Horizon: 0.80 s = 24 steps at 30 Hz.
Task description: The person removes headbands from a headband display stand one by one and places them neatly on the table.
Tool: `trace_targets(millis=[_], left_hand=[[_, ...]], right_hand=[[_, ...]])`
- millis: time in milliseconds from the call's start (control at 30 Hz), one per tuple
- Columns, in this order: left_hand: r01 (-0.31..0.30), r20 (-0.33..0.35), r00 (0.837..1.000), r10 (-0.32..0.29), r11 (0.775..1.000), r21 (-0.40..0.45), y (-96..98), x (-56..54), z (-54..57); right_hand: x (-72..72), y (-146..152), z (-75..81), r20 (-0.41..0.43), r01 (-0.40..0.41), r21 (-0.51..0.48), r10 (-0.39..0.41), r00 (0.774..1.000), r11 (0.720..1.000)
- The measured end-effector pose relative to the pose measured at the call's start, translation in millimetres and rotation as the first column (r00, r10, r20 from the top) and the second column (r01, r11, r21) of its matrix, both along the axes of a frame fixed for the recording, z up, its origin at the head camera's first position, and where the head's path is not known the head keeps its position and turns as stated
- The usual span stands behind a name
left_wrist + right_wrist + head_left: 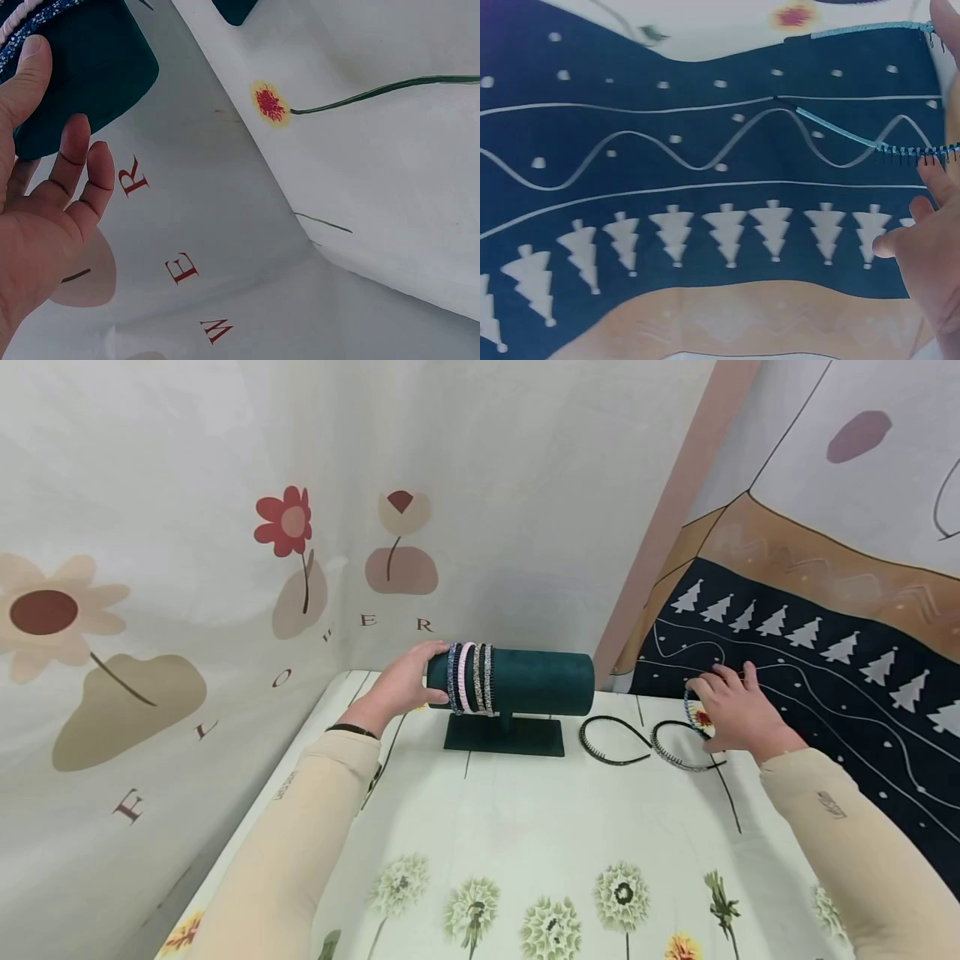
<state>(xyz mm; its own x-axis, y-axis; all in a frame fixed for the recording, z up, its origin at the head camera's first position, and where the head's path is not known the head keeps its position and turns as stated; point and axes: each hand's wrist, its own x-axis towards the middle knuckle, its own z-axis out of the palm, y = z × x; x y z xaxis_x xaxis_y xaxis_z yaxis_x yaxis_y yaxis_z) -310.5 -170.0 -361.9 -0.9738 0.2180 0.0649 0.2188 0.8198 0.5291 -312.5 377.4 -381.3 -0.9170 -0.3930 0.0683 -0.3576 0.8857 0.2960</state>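
Observation:
A dark green velvet display roll (543,683) stands on a flat base (504,742), with several headbands near its left end, among them a pink one (462,681) and a glittery blue one (28,49). My left hand (405,683) holds that end of the roll, thumb in front beside the blue headband and fingers behind. Over to the right, my right hand (738,714) grips a light blue toothed headband (840,129) by its curve. Its two ends point away from the palm in the right wrist view.
Two black toothed headbands, one nearer the stand (600,758) and one (671,762) beneath the right hand, lie on the flower-printed tabletop (525,818). A pale printed curtain (510,510) hangs behind and left. Dark cloth with white trees (847,693) borders the right side.

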Motion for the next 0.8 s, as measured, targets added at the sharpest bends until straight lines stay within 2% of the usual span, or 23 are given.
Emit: trace_targets(millis=[400,800], left_hand=[[-0.009,0.003,1.0,0.009,1.0,-0.008,0.5,1.0,1.1],[0.009,-0.022,1.0,-0.009,1.0,-0.015,-0.6,-2.7,-2.3]], right_hand=[[13.4,44,-22.5,0.002,0.005,0.044,-0.005,1.0,0.999],[12.9,70,-48.2,0.046,0.087,0.085,-0.091,0.995,0.993]])
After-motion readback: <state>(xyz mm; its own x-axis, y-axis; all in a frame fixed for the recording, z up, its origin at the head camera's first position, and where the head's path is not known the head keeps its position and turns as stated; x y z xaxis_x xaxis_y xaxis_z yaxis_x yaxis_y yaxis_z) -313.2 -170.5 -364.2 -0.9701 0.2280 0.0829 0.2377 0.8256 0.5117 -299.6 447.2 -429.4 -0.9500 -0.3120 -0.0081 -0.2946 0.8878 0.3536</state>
